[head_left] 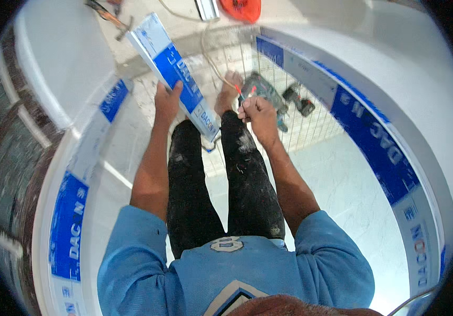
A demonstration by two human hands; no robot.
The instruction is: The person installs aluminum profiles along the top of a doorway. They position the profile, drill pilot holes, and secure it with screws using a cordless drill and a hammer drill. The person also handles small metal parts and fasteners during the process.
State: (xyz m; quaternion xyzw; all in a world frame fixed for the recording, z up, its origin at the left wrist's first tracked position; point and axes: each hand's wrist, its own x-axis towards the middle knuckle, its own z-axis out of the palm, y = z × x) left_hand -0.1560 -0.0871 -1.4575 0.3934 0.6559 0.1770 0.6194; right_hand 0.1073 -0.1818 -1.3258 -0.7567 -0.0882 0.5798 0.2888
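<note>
My left hand (168,102) is closed around the edge of a long profile piece (172,66) covered in blue-and-white printed film. The piece slants from the upper left down to my knees. In front of my right knee, my right hand (259,113) pinches the end of a thin beige cable (205,50), where small red and bluish parts show. What exactly sits between those fingertips is too small to make out. Just beyond this hand, a dark green power tool (265,90) lies on the grid-lined surface, partly covered by the hand.
A black tool or battery (299,100) lies right of the power tool. Film-covered frame sides (363,124) curve along the right and left (69,226). Farther off are a hammer (115,21), a red bag or bowl (242,8) and a white profile offcut (207,9).
</note>
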